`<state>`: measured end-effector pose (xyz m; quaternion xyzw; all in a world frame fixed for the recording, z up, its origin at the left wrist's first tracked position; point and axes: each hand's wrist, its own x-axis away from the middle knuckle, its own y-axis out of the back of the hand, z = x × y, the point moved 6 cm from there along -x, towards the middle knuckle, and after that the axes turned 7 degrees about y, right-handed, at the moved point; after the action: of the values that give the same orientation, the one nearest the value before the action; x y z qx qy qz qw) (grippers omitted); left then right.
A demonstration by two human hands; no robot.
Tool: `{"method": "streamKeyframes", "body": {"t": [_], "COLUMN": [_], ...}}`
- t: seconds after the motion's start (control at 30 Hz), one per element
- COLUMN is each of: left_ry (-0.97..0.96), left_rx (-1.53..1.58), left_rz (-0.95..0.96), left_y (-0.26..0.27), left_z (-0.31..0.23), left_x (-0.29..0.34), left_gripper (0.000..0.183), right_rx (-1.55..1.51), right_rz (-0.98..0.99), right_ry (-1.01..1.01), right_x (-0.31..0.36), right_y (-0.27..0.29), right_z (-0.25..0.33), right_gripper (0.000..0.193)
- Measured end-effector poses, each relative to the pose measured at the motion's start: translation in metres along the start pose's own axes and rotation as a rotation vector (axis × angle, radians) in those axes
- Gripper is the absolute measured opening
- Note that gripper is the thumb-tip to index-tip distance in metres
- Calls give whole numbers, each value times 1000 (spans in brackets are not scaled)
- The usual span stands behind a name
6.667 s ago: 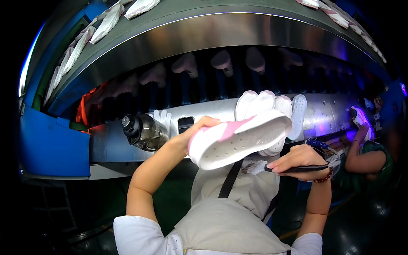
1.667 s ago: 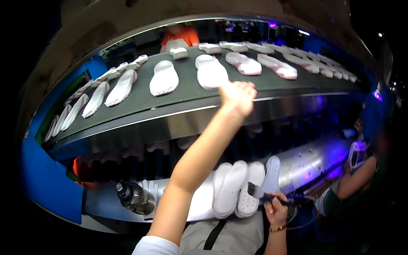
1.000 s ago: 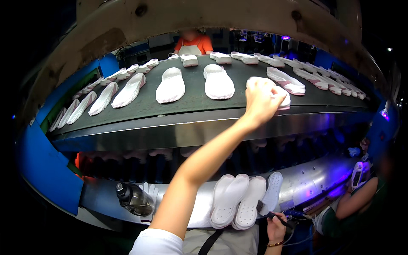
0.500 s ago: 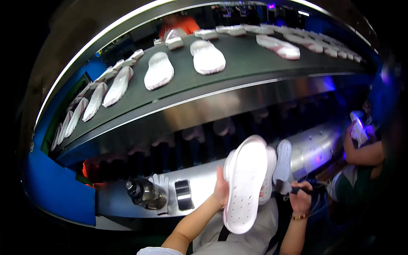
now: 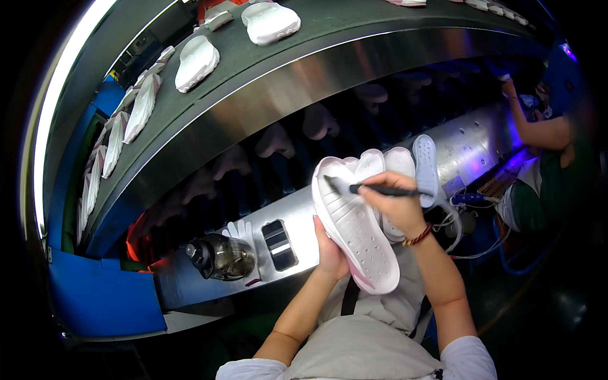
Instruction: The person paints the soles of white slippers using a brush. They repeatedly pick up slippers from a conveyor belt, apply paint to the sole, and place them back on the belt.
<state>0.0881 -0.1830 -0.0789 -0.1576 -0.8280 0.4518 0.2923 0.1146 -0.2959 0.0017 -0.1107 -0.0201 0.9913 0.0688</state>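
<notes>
A white shoe sole (image 5: pixel 358 237) with small holes and pink edges lies tilted in front of me. My left hand (image 5: pixel 330 253) is closed on its left side, the thumb along the edge. In my right hand (image 5: pixel 399 206) is a brush (image 5: pixel 386 190) with a dark handle. Its bristles meet the sole's surface at the far end, where ridges cross it. Just behind and to the right are other white soles (image 5: pixel 399 159), partly covered by my right hand. A pale bluish sole (image 5: pixel 425 166) rests on the metal bench beyond them.
A dark bottle (image 5: pixel 229 259), a white glove (image 5: pixel 238 230) and a phone-like dark slab (image 5: pixel 278 244) sit on the metal bench (image 5: pixel 304 229) at left. Above runs a green conveyor belt (image 5: pixel 234 60) carrying soles. A co-worker's arm (image 5: pixel 538 130) is at right, near cables (image 5: pixel 457 228).
The brush has come up from the right onto the sole. My view has dipped and turned, so the belt appears higher. The sole now leans the other way.
</notes>
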Motion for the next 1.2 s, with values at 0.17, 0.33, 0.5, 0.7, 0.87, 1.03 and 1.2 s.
{"method": "streamKeyframes", "body": {"t": [0.17, 0.33, 0.5, 0.7, 0.87, 1.03, 1.2], "left_ry": [-245, -204, 32, -114, -211, -336, -418], "left_rx": [-63, -43, 36, 211, 83, -100, -45], "left_rz": [-37, 116, 396, 453, 232, 196, 229], "left_y": [8, 15, -13, -21, -31, -15, -31], "left_z": [-44, -64, -25, -41, -49, -68, -81], "left_x": [10, 22, 27, 27, 20, 13, 14], "left_gripper": [69, 71, 80, 72, 72, 81, 87], "right_rx": [485, 405, 119, 181, 144, -44, 53], "right_rz": [297, 623, 277, 677, 499, 627, 656], "right_ry": [574, 407, 246, 509, 365, 285, 338], "right_x": [36, 61, 11, 44, 24, 39, 40], "right_y": [-46, -35, -16, -40, -19, -21, -17], "right_z": [44, 41, 65, 78, 60, 57, 56], "right_gripper": [16, 10, 10, 14, 16, 18, 19]}}
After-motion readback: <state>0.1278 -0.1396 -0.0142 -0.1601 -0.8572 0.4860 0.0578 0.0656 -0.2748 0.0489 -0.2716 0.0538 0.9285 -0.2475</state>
